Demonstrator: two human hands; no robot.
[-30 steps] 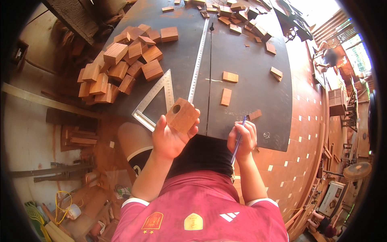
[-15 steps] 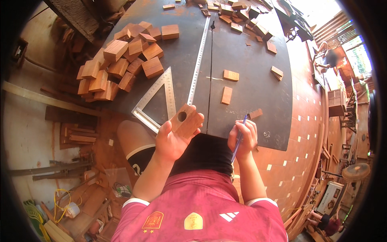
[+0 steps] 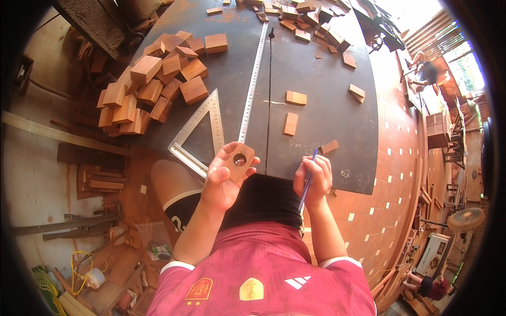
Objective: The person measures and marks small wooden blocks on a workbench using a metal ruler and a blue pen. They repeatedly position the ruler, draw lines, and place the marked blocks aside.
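Note:
In my left hand [image 3: 220, 184] I hold a wooden block [image 3: 236, 171] with a round hole through it, fingers and thumb closed on its edges. The hole faces up and something shows through it. My right hand [image 3: 314, 179] grips a blue pen [image 3: 309, 181], tip pointing away from me, above the table's near edge. A metal triangle square [image 3: 182, 152] lies left of the block. A steel ruler [image 3: 253, 84] runs away from my left hand along the dark table [image 3: 232, 68]. Close to the pen tip is a small wooden piece [image 3: 329, 147].
A heap of wooden blocks [image 3: 145, 71] sits at the table's left. Two small wooden pieces lie mid-table, one at the centre right [image 3: 290, 124]. More offcuts [image 3: 311, 18] are scattered at the far end. Faint chalk-like marks show near the right edge. Two people are in the background at right.
The block in my left hand has turned, so its holed face now points up more squarely. The right hand with the pen has barely moved; the whole view has shifted slightly.

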